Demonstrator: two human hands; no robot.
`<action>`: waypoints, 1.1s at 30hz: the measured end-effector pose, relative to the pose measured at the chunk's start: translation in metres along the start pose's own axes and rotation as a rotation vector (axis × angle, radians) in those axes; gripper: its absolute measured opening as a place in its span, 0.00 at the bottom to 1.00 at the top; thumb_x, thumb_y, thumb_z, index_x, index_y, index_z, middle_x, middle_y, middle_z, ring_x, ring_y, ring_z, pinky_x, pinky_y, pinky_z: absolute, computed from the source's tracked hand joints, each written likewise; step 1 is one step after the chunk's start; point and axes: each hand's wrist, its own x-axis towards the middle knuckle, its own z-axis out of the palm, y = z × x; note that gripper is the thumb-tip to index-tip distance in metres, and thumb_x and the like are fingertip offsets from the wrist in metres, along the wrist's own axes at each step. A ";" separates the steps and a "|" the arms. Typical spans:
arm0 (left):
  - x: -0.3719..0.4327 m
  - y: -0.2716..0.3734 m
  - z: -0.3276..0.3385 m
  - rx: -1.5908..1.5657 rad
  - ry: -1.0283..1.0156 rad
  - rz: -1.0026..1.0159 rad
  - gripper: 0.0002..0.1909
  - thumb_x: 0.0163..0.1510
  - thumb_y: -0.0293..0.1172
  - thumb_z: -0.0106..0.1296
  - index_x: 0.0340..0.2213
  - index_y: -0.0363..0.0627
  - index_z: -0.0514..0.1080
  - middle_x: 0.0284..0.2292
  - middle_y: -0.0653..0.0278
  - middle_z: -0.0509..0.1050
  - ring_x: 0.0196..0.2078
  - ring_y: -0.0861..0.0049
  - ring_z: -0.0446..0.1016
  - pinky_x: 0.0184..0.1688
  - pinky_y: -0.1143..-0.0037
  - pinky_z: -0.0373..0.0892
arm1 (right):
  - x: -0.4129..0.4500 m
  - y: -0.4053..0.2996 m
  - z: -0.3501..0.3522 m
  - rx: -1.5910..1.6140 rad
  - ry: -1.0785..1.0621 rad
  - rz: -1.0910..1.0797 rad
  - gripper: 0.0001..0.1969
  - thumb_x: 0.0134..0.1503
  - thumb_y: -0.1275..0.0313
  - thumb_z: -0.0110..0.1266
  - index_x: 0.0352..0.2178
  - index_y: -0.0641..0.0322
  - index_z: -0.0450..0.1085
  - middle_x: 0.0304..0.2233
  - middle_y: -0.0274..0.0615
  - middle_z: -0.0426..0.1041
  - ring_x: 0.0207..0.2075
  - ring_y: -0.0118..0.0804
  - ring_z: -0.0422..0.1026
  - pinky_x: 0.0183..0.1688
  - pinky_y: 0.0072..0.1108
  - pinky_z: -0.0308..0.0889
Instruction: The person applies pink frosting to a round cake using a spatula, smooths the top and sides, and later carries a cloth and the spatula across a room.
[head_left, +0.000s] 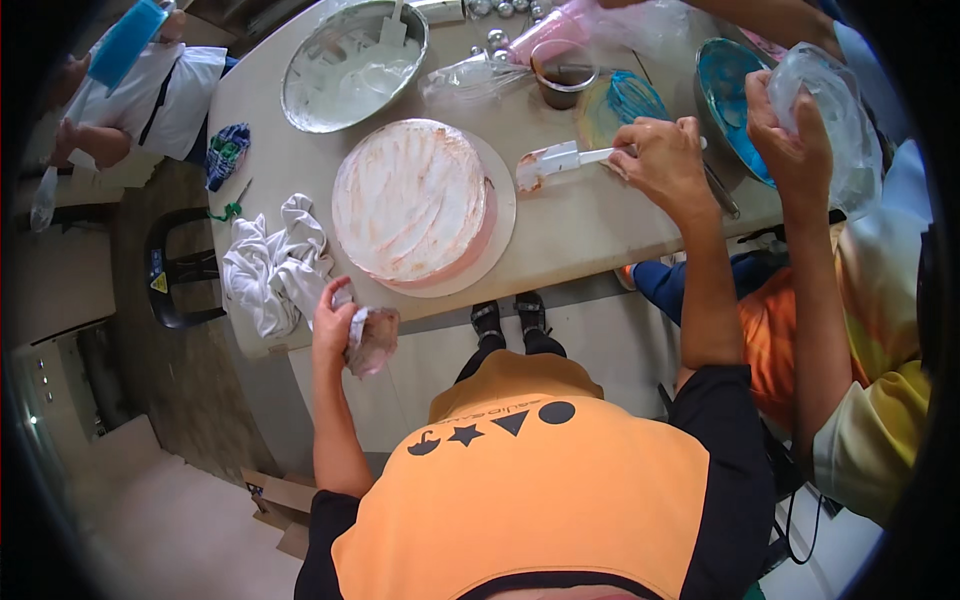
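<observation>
A round cake (411, 199) with white and pinkish-brown streaked frosting stands on a white cake board (500, 217) near the table's edge. To its right, my right hand (667, 165) grips the handle of a white spatula (550, 166). Brown and pink smears mark the spatula's blade, which is apart from the cake. My left hand (335, 319) holds a crumpled, pink-stained piping bag or plastic sheet (373, 341) just off the table edge. A white cloth (274, 274) lies in a heap beside that hand.
A metal bowl of white frosting (360, 75), a cup of brown liquid (564, 75), a blue-coated whisk (634, 97) and silver balls (497, 39) are behind the cake. At right, a co-worker's hand (795, 139) holds a plastic bag near a bowl of blue frosting (731, 105). Scissors (232, 206) lie at left.
</observation>
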 end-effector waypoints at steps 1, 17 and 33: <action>0.003 0.000 -0.001 0.004 -0.004 -0.008 0.24 0.42 0.20 0.43 0.44 0.42 0.66 0.23 0.69 0.67 0.20 0.87 0.63 0.21 0.83 0.61 | -0.001 0.002 0.000 0.005 0.006 0.012 0.07 0.46 0.65 0.54 0.21 0.56 0.73 0.24 0.36 0.72 0.30 0.36 0.71 0.40 0.31 0.53; 0.013 0.018 -0.010 0.039 -0.020 0.080 0.25 0.41 0.20 0.41 0.45 0.41 0.66 0.26 0.68 0.67 0.22 0.87 0.64 0.24 0.84 0.62 | 0.017 -0.003 0.017 -0.042 0.014 -0.091 0.07 0.45 0.65 0.56 0.22 0.55 0.73 0.23 0.34 0.71 0.30 0.35 0.70 0.43 0.31 0.53; 0.014 0.020 -0.010 -0.047 -0.034 0.051 0.25 0.40 0.18 0.42 0.44 0.41 0.67 0.32 0.64 0.70 0.28 0.83 0.68 0.30 0.82 0.66 | 0.030 -0.007 0.022 0.054 -0.014 -0.192 0.04 0.41 0.70 0.56 0.18 0.57 0.72 0.22 0.39 0.73 0.29 0.39 0.73 0.40 0.37 0.52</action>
